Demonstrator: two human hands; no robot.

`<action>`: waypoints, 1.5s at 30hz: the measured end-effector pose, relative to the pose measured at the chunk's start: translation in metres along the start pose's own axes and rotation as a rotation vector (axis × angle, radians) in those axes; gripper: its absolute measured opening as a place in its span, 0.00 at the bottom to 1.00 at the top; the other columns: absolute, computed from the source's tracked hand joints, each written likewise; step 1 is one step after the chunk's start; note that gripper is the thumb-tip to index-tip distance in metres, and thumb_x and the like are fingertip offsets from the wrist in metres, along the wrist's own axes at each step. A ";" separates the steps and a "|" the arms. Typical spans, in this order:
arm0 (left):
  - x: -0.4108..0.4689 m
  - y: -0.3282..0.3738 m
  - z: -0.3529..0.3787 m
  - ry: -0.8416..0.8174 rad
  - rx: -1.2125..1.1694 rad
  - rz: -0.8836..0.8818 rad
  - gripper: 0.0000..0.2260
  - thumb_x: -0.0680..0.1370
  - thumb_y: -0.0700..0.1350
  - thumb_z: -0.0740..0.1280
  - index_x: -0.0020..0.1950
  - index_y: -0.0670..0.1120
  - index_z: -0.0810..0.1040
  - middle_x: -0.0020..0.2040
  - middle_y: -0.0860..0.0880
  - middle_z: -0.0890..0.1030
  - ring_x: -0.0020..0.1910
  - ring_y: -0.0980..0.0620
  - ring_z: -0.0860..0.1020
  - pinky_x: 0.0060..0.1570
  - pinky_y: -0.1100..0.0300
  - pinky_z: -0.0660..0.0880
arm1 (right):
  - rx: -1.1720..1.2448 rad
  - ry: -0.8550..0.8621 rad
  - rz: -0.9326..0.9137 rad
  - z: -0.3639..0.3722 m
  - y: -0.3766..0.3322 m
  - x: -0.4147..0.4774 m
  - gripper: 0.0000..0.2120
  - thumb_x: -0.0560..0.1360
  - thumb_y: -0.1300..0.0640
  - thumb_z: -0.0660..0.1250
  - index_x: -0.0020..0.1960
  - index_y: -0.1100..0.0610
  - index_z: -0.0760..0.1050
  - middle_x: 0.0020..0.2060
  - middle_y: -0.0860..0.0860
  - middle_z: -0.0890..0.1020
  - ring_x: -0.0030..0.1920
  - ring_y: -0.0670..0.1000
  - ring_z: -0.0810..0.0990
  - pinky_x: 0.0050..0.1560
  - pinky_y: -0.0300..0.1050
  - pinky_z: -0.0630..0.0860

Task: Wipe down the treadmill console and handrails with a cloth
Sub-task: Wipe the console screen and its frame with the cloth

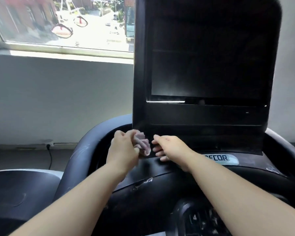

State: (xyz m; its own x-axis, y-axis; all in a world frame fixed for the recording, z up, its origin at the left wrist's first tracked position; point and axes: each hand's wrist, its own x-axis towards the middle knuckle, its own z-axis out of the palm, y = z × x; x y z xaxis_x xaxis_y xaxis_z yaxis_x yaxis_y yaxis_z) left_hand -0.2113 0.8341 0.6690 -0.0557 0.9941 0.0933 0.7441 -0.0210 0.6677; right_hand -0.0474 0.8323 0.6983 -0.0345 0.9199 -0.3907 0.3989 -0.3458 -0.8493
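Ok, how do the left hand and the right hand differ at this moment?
The left hand grips the bunched cloth; the right hand holds nothing. The left hand's fingers are curled, the right hand's loosely extended toward the cloth. Both are at the base of the console, below its dark screen.

Daylight from overexposed window (63, 23) upper left; console (206, 65) dark, underexposed; soft blur, wide-angle edge bending.
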 end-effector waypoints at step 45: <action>0.015 0.105 0.106 -0.047 0.245 0.437 0.10 0.71 0.38 0.69 0.49 0.51 0.82 0.50 0.59 0.81 0.52 0.54 0.77 0.49 0.62 0.71 | -0.440 0.603 -0.237 -0.161 0.116 0.028 0.04 0.74 0.60 0.63 0.44 0.52 0.72 0.47 0.49 0.69 0.48 0.54 0.73 0.46 0.45 0.73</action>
State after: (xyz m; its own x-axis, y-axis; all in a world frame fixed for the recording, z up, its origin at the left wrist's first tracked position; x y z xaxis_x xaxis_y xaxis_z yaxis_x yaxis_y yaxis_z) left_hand -0.0640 0.8585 0.6624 0.3219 0.9017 0.2885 0.8261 -0.4164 0.3798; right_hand 0.1449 0.8476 0.6461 0.2897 0.9451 0.1510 0.7740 -0.1385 -0.6179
